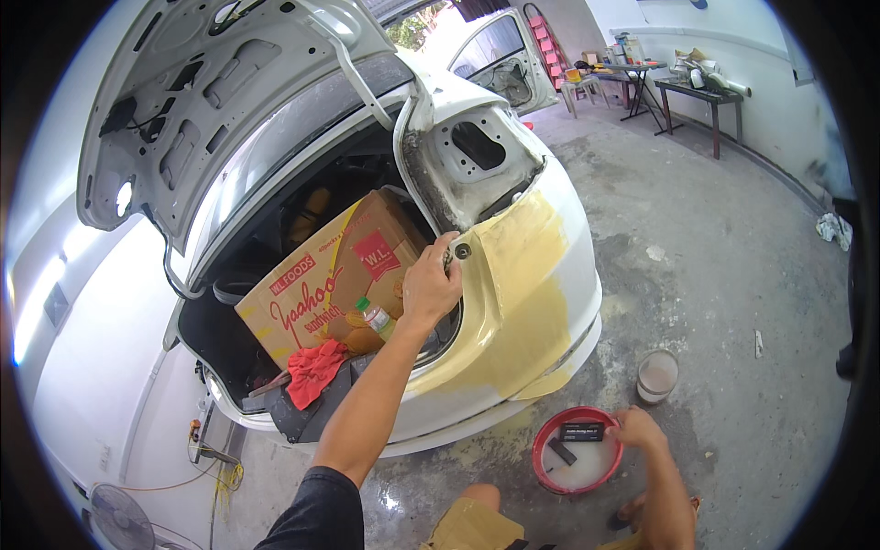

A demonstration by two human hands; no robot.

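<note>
A white car (577, 240) is standing with its rear corner toward the person, and a broad yellow coating (524, 307) is covering much of that corner. The left hand (432, 282) is resting on the corner beside the open trunk (200, 321), its fingers curling over near a round hole (463, 250); the palm is facing away, so I cannot tell whether it is gripping or merely leaning there. The right hand (640, 429) is reaching low, well apart from the left, and is clamping the rim of a red basin (537, 449), which is sitting on the floor (724, 257) near the car. Cloudy liquid (588, 469) is lying in the basin, and a black block (581, 432) with pale print and a smaller dark block (562, 451) are showing inside it. A clear tub (657, 376) is standing near the basin.

In the trunk, a cardboard box (291, 289) is sitting tilted, a green-capped bottle (377, 319) is leaning before it, and a red cloth (314, 371) is lying near the front edge. The trunk lid (247, 82) is rising above. Farther off, a ladder (544, 41) is leaning upright, and a cluttered desk (710, 96) is standing along the wall. At the lower left, a fan (122, 520) is standing.
</note>
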